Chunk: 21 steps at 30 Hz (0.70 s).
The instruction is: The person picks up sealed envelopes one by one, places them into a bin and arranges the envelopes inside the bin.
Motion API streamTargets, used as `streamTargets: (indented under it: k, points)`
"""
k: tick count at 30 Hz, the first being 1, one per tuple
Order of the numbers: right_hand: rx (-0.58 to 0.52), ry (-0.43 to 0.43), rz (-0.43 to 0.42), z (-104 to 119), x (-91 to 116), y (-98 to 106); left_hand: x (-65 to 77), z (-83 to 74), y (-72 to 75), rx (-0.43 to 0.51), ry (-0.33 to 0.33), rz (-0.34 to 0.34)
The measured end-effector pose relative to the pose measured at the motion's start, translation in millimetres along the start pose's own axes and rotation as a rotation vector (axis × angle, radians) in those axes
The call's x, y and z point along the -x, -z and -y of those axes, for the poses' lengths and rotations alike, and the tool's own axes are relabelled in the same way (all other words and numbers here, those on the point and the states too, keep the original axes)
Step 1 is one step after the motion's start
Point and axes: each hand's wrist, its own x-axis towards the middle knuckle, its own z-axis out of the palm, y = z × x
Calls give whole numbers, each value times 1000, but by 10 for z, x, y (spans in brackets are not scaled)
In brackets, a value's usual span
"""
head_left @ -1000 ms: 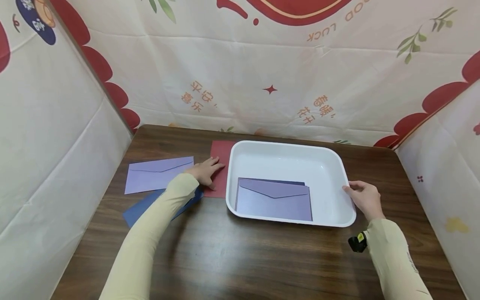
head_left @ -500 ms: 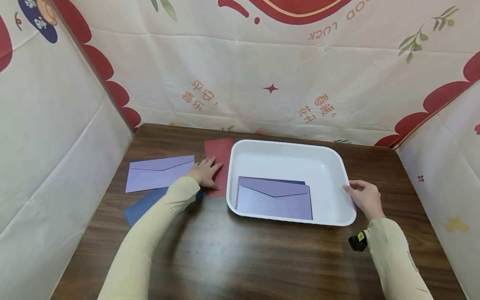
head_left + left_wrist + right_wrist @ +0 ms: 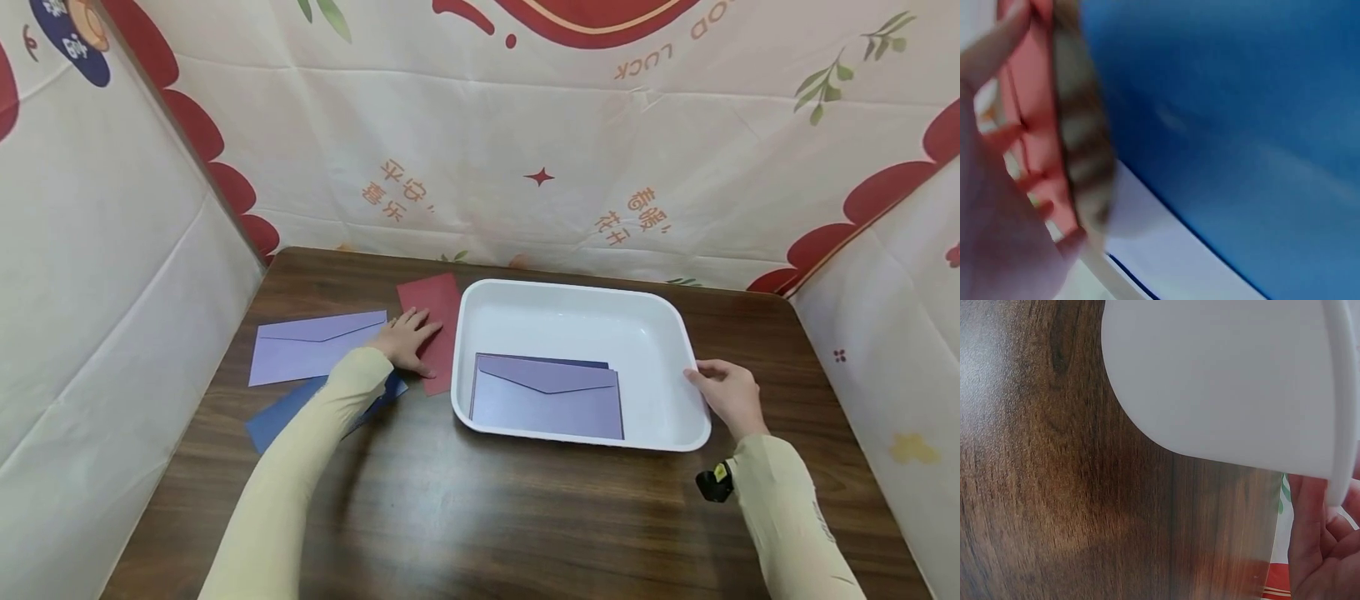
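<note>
My left hand (image 3: 403, 340) rests with spread fingers on a red envelope (image 3: 429, 293), which lies tilted beside the left end of a white tray (image 3: 660, 383). In the left wrist view the fingers reach over the red envelope (image 3: 1035, 106), close up and blurred. At the tray's right end, my right hand (image 3: 731, 400) pinches the rim between thumb and fingers; the right wrist view shows this hand (image 3: 1319, 550) at the tray's edge (image 3: 1340, 425). Inside the tray, a purple envelope (image 3: 551, 417) tops a stack with dark blue showing behind it.
Left of the tray, a purple envelope (image 3: 307, 354) and a blue envelope (image 3: 281, 421) lie on the brown wooden table (image 3: 480, 517). My left forearm crosses over the blue one. Printed cloth walls (image 3: 480, 125) stand around the table's back and sides.
The red envelope has slid left and turned under my left hand, its far end now tilted leftward and more of it showing beside the tray. The right hand and tray have stayed put.
</note>
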Motion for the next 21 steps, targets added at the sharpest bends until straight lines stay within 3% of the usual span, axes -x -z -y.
streamTargets:
  k: [3, 4, 7, 14, 17, 21]
  points:
    - [-6, 3, 11, 10, 22, 5, 7, 45, -5, 12, -12, 32]
    - [-13, -1, 33, 159, 121, 71, 9, 45, -7, 8, -4, 35]
    - [-33, 2, 53, 260, 183, 132, 18, 29, -25, -21, 26, 16]
    - [-88, -80, 98, 839, 553, 379, 40, -38, -77, -96, 80, -23]
    - [-96, -82, 108, 751, 490, 355, 43, -79, -87, -127, 105, -42]
    - [-60, -34, 75, 350, 231, 188, 47, -134, -114, -150, 157, -68]
